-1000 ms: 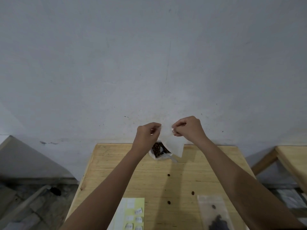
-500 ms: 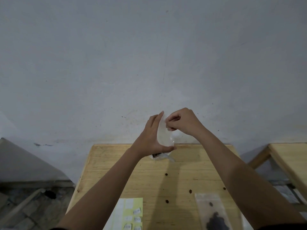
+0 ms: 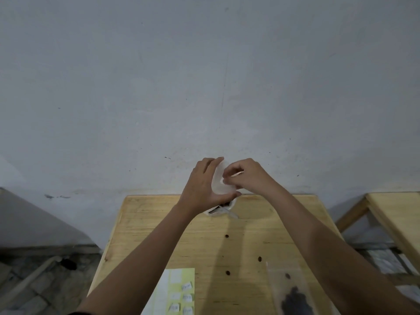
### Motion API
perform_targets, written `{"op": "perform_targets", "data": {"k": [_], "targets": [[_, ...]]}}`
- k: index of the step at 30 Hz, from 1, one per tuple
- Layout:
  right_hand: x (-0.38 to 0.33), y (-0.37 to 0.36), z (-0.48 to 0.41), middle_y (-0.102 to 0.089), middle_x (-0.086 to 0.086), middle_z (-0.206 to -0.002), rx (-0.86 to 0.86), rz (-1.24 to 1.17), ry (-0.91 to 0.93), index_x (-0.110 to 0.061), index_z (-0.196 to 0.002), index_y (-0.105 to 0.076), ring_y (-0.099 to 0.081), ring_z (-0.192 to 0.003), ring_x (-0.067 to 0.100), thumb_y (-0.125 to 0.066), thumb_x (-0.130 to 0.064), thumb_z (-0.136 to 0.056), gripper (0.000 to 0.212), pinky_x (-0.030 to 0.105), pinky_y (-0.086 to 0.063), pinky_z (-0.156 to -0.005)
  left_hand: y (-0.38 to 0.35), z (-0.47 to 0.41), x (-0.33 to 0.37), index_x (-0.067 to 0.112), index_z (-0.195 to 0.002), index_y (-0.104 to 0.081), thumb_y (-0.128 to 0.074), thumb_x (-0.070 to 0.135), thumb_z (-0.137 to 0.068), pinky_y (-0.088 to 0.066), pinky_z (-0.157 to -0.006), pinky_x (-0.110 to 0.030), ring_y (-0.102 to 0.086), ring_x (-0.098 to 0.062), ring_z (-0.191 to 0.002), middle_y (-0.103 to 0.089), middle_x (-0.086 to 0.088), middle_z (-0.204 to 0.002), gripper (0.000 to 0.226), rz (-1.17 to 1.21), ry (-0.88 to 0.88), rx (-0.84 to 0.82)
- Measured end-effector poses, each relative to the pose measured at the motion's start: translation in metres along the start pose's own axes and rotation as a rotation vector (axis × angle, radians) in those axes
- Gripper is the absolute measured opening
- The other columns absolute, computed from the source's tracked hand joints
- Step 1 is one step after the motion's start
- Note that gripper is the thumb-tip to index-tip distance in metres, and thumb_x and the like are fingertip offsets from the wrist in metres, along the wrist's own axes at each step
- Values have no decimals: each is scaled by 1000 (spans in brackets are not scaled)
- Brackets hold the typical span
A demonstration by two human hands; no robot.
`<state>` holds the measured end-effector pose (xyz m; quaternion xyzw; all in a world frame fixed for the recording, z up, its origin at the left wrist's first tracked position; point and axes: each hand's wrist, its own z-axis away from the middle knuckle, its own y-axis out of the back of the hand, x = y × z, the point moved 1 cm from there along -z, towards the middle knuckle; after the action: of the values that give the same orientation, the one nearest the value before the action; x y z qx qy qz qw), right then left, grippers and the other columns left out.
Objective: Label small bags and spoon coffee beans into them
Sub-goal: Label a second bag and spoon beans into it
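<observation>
I hold a small clear bag (image 3: 219, 181) up in front of the wall, above the far edge of the wooden table (image 3: 159, 235). My left hand (image 3: 202, 185) cups it from the left, thumb under its bottom edge. My right hand (image 3: 246, 176) pinches its upper right part with fingers curled. Below the hands an open bag of coffee beans (image 3: 221, 208) stands at the table's far edge, mostly hidden. A sheet of labels (image 3: 179, 292) lies near me on the left. A filled small bag (image 3: 292, 292) with dark beans lies on the right.
Three loose beans (image 3: 226, 236) lie scattered on the table's middle. A second wooden table (image 3: 397, 214) stands to the right across a gap. A grey wall rises right behind the table. Floor and debris show at the lower left.
My left hand went from pinching the bag's top edge to cupping it with open fingers and a thumb underneath. Both hands rose slightly; the right hand kept pinching the bag.
</observation>
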<state>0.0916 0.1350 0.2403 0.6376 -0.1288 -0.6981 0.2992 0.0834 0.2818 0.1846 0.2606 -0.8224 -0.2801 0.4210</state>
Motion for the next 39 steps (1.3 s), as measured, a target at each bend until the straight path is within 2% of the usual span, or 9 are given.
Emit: {"op": "perform_targets", "data": {"k": [6,11,20,22,25,29,33,37,39], "targets": [[0,-3,-5,-67,-7,-94,-16,153,13,-15,-99,-67,-59,-80,1,-83,-26,-65,40,12,-40,-63,-5,4,-5,6,-141,-30,-68,69,-58,-31,-104,-27,-30,-11,-125,-38,-4,-138,110,7,-37,-117],[5,-7,-11,-66,-7,-97,-29,176,9,-16,-101,-65,-56,-77,-3,-86,-31,-61,47,11,-37,-61,-6,4,-14,10,-137,-35,-67,64,-62,-39,-99,-29,-36,-10,-120,-37,4,-130,99,103,9,-131],[57,-24,-33,-71,6,-90,122,-351,-116,-12,-87,-69,-68,-90,20,-68,-11,-82,5,28,-56,-83,-5,13,-61,23,-144,-24,-73,63,-56,-31,-99,-23,-28,-5,-121,-30,7,-133,109,86,234,-121],[91,-35,-41,-70,8,-94,235,-172,-219,-9,-89,-69,-65,-90,20,-66,-11,-83,6,29,-53,-85,-7,20,-75,25,-145,-22,-79,56,-58,-31,-102,-25,-27,-7,-123,-29,7,-133,109,62,281,-138],[131,-61,-43,-65,10,-108,128,94,-331,-5,-111,-59,-60,-99,22,-65,-21,-86,31,27,-44,-80,-12,31,-94,26,-146,-19,-72,63,-55,-30,-102,-26,-25,-9,-124,-27,5,-134,112,42,334,-182],[163,-95,-45,-64,12,-98,47,65,-433,-7,-112,-56,-58,-80,20,-68,-22,-83,34,26,-43,-70,-19,40,-114,27,-147,-18,-71,61,-54,-32,-104,-32,-25,-12,-124,-25,4,-134,112,33,403,-220],[170,-109,-51,-70,21,-84,264,-129,-328,4,-94,-67,-63,-60,19,-67,-7,-83,15,14,-50,-56,-23,47,-126,26,-147,-18,-69,68,-52,-27,-101,-28,-25,-12,-123,-26,1,-134,116,38,416,-234],[174,-109,-56,-68,16,-80,451,-248,-215,0,-93,-70,-66,-73,33,-64,-6,-86,11,46,-56,-74,-26,48,-134,26,-147,-18,-84,48,-58,-26,-100,-26,-24,-13,-124,-26,0,-136,113,50,424,-256],[176,-106,-58,-68,13,-79,507,-232,-186,-1,-94,-70,-64,-71,29,-61,-11,-90,14,50,-55,-74,-28,48,-136,27,-147,-18,-85,43,-60,-25,-100,-25,-23,-12,-124,-26,1,-136,111,60,423,-259]]}}
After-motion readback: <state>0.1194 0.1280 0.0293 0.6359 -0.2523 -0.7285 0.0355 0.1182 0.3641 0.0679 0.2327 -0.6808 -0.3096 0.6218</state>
